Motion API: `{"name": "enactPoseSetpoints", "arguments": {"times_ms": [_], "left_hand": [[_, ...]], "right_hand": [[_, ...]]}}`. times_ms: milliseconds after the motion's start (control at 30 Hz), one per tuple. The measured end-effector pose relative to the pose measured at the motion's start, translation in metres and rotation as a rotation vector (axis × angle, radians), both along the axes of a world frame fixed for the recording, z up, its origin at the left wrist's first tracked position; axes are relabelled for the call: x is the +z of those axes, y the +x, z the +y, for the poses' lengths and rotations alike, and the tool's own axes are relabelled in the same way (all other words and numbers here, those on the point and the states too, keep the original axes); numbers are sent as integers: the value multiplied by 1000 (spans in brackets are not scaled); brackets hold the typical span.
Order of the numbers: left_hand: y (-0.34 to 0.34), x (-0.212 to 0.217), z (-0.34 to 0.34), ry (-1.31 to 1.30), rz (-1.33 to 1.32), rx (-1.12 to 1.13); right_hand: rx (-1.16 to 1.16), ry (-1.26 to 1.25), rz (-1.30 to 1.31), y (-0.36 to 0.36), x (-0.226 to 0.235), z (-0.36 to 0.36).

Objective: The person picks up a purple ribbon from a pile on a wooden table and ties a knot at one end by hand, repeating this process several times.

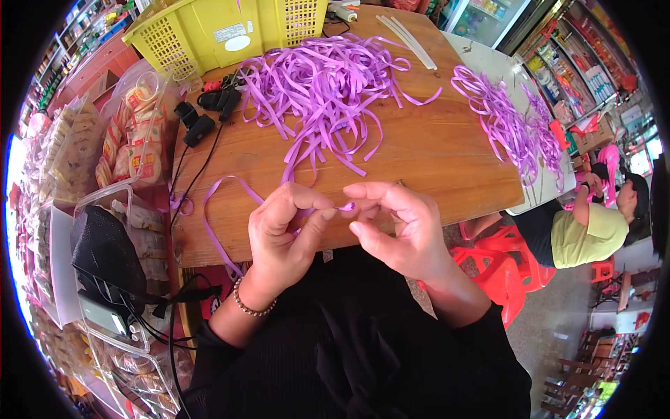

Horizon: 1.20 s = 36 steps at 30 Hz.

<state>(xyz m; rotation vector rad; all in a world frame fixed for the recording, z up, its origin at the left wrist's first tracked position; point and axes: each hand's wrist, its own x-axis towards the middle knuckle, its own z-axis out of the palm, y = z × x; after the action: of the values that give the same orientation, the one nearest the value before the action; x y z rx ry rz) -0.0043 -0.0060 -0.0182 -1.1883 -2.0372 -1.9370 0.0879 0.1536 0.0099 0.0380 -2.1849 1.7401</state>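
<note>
My left hand (285, 227), with a beaded bracelet at the wrist, pinches a purple ribbon (347, 207) between thumb and forefinger. The ribbon's small, bunched tip sticks out toward my right hand. Its long tail loops over the table's left side and hangs down by my left wrist. Facing that tip, my right hand (405, 227) is open, thumb and forefinger apart, with nothing visible between them. Beyond both hands lies a large tangled heap of purple ribbons (321, 84) on the wooden table (440, 160).
A yellow plastic basket (223, 35) stands at the far left of the table, near a glue gun (342, 12) and white sticks (408, 42). Black devices with cords (199, 126) lie at left beside packaged goods. More ribbons (509, 126), red stools (495, 269) and a seated person (590, 230) are at right.
</note>
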Motion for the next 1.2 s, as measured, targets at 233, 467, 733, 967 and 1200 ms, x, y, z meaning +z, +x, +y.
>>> {"name": "enactPoseSetpoints", "arguments": {"times_ms": [233,467,733,967,1200], "left_hand": [[1,-1,1,14,-52,-11],[1,-1,2,22,-46,-17],[2,0,3,18,-62,-6],[0,-1,5,66,16,-2],[3,-4,4,4,-99,-55]], "right_hand": [[-72,397,212,-5,6,11],[-107,454,207,-7,8,10],[-150,496,233,-9,7,8],[-132,454,190,-7,9,5],[-118,433,205,-8,5,5]]}}
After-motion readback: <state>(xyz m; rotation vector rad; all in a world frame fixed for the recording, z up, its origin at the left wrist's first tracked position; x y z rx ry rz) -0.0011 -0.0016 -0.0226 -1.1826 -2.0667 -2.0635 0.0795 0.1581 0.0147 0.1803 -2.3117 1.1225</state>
